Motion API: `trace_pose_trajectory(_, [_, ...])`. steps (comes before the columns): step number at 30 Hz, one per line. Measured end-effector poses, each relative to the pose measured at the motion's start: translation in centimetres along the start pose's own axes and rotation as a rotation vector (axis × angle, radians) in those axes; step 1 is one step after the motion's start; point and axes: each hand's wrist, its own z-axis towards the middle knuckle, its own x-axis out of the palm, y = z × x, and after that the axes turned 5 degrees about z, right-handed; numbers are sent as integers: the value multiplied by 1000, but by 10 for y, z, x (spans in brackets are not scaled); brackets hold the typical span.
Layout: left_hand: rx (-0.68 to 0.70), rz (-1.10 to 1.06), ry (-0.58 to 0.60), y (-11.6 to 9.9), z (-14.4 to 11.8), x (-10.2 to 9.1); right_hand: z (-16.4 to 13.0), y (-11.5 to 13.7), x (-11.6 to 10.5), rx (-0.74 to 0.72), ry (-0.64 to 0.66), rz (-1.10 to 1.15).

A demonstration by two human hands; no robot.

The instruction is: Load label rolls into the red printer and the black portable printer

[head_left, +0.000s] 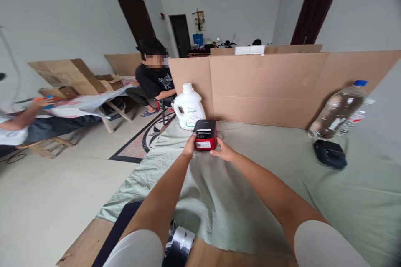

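Both hands are stretched forward over the desk (266, 183), which is draped in a pale green cloth, and are set against a small red and black label printer (205, 134). The left hand (189, 147) is pressed to the printer's left side, at about nine o'clock of it, with the fingers curled up along the casing. The right hand (223, 151) is laid at the printer's lower right corner, around four o'clock, with the thumb touching the edge. The hands are kept apart, one on each side, so that the printer is clasped between them; whether it is lifted or resting on the cloth cannot be told.

Just beyond the printer, at eleven o'clock, a white detergent jug (189, 107) is stood upright. A wall of brown cardboard sheets (275, 87) is propped along the far edge of the desk. Well to the right, at two o'clock, a clear plastic bottle with a blue cap (340, 110) is leaned against the cardboard, and a small black device (330, 154) is laid on the cloth just in front of it. Near the body, at six o'clock, a roll of white labels (183, 240) is seen between the arms.

At nine o'clock, across the floor, a seated person in a black shirt (153, 79) is seen
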Motion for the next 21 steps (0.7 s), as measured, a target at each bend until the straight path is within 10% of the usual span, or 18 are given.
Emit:
trace_pose_trajectory(7, [0,870,-391,-2,-78,29,-89,-69,-165,366,-332,-450])
trace_pose_trajectory(12, [188,1101,16,15,-168,94,-168,-132,-279,816,-599,-742])
trace_pose_trajectory(16, [309,1243,255,44,-217,135,-212,-157,-297,962,-511,-585])
trace_pose_trajectory(21, [462,1351,450,68,-247,139,-239,-148,-274,895,-612,-618])
